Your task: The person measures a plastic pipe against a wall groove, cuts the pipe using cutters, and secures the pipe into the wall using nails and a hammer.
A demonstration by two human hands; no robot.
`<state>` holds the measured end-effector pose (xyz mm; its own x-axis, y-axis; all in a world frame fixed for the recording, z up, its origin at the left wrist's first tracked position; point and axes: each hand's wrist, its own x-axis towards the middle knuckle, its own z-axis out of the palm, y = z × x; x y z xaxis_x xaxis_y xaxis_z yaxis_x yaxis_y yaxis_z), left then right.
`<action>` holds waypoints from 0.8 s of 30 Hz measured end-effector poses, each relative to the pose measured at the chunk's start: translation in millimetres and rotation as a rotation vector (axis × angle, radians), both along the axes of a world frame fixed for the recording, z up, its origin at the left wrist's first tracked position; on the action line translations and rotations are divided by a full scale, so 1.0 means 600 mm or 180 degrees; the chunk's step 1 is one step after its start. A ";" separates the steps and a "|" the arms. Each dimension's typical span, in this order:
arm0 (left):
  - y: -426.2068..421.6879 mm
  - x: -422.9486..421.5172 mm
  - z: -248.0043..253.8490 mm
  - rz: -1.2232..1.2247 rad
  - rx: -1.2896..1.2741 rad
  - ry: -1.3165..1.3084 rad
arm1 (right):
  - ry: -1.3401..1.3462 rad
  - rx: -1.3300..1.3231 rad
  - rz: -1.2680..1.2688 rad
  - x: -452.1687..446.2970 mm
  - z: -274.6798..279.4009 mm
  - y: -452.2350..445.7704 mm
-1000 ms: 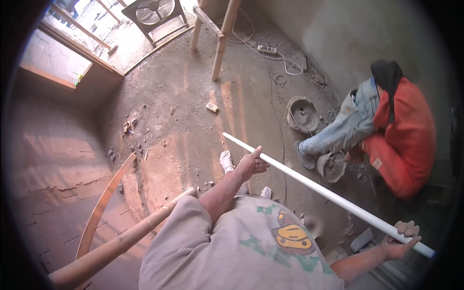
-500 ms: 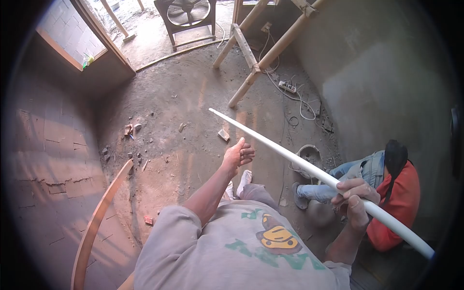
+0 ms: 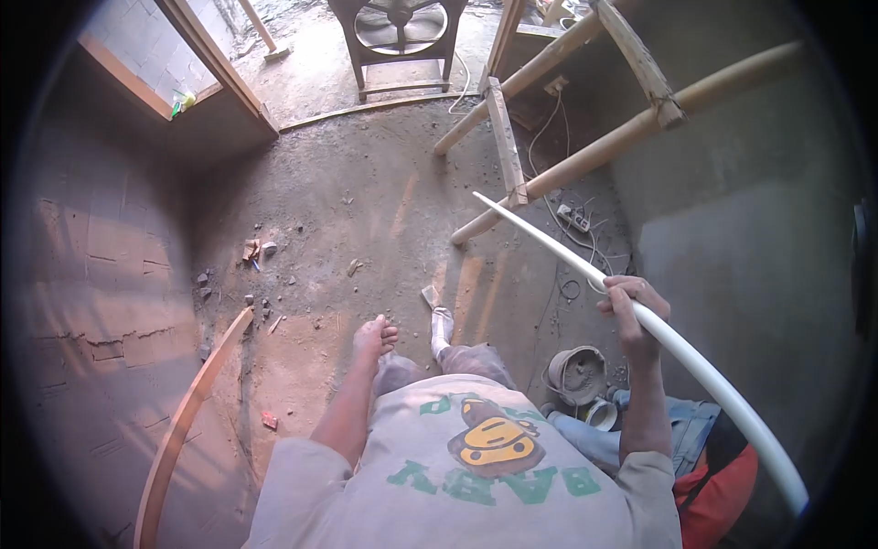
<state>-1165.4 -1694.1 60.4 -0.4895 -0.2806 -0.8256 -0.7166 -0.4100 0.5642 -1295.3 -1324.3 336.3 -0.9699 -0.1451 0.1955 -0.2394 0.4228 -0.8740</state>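
A long white pipe [image 3: 704,375] slants from the middle of the view to the lower right, and its far end overlaps the wooden ladder in the picture. My right hand [image 3: 637,306] is wrapped round the pipe along its upper half. My left hand [image 3: 375,337] hangs to the left, away from the pipe, with its fingers loosely curled and nothing visible in it. The pipe's lower right end shows a blue tip.
Wooden poles joined by crosspieces [image 3: 508,142] stand ahead on the right. A co-worker in red [image 3: 722,503] sits low right beside a bucket [image 3: 578,373]. A framed fan [image 3: 400,27] stands ahead; a power strip [image 3: 573,218] and cables lie by the wall. A curved plank [image 3: 183,421] is left.
My left hand has come off the pipe and moved back left. My right hand has shifted up along the pipe and raised it. The view has turned, bringing more of the poles and fan in.
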 end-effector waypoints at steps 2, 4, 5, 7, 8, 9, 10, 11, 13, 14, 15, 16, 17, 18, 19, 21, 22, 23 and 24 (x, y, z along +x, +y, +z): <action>0.000 -0.019 0.000 -0.0066 -0.0126 0.0016 | -0.0201 -0.0114 -0.0077 -0.038 0.056 -0.037; -0.007 -0.096 0.014 0.0079 -0.0184 0.0353 | -0.0236 -0.0379 0.0097 -0.070 0.079 -0.058; -0.008 -0.139 0.025 0.0041 -0.0166 0.0393 | -0.0275 -0.0590 0.0161 -0.091 0.085 -0.064; 0.003 -0.190 0.038 -0.0021 -0.0098 0.0393 | -0.0437 -0.0979 0.0297 -0.113 0.091 -0.069; 0.007 -0.208 0.033 -0.0181 -0.0118 0.0467 | -0.0448 -0.0952 0.0283 -0.124 0.094 -0.073; 0.009 -0.226 0.025 -0.0346 -0.0141 0.0543 | -0.0456 -0.0930 0.0265 -0.134 0.096 -0.078; 0.009 -0.241 0.016 -0.0526 -0.0173 0.0628 | -0.0454 -0.0920 0.0236 -0.143 0.095 -0.083; 0.006 -0.252 0.006 -0.0631 -0.0199 0.0591 | -0.0405 -0.0535 0.0151 -0.154 0.088 -0.088; -0.005 -0.271 -0.018 -0.0877 -0.0256 0.0552 | -0.0377 0.0313 0.0130 -0.180 0.049 -0.071; -0.016 -0.280 -0.026 -0.1009 -0.0268 0.0519 | -0.0369 0.0748 0.0114 -0.192 0.036 -0.070; -0.026 -0.290 -0.035 -0.1118 -0.0275 0.0499 | -0.0329 0.0483 0.0164 -0.197 0.034 -0.085; -0.037 -0.300 -0.040 -0.1210 -0.0281 0.0465 | -0.0346 0.0308 -0.0020 -0.210 0.043 -0.104; -0.050 -0.312 -0.038 -0.1168 -0.0290 0.0400 | -0.0377 0.0122 -0.0214 -0.219 0.062 -0.129; -0.072 -0.317 -0.041 -0.1290 -0.0339 0.0408 | -0.0408 -0.0082 -0.0438 -0.224 0.079 -0.154; -0.095 -0.337 -0.036 -0.1400 -0.0399 0.0458 | -0.0448 -0.0330 -0.0753 -0.236 0.088 -0.174; -0.140 -0.387 -0.024 -0.1485 -0.0398 0.0406 | -0.0347 -0.0507 -0.1119 -0.270 0.099 -0.195; -0.164 -0.415 -0.012 -0.1705 -0.0772 0.0584 | -0.0352 -0.0552 -0.1272 -0.288 0.106 -0.206; -0.193 -0.442 -0.004 -0.1927 -0.1144 0.0725 | -0.0265 -0.0613 -0.1361 -0.306 0.115 -0.222; -0.225 -0.467 0.005 -0.2153 -0.1524 0.0855 | -0.0183 -0.0681 -0.1452 -0.322 0.126 -0.241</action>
<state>-1445.8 -1829.0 63.6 -0.8378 -0.1466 -0.5260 -0.5386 0.3802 0.7519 -1488.7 -1468.9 412.1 -0.9353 0.3334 0.1189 -0.0209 0.2833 -0.9588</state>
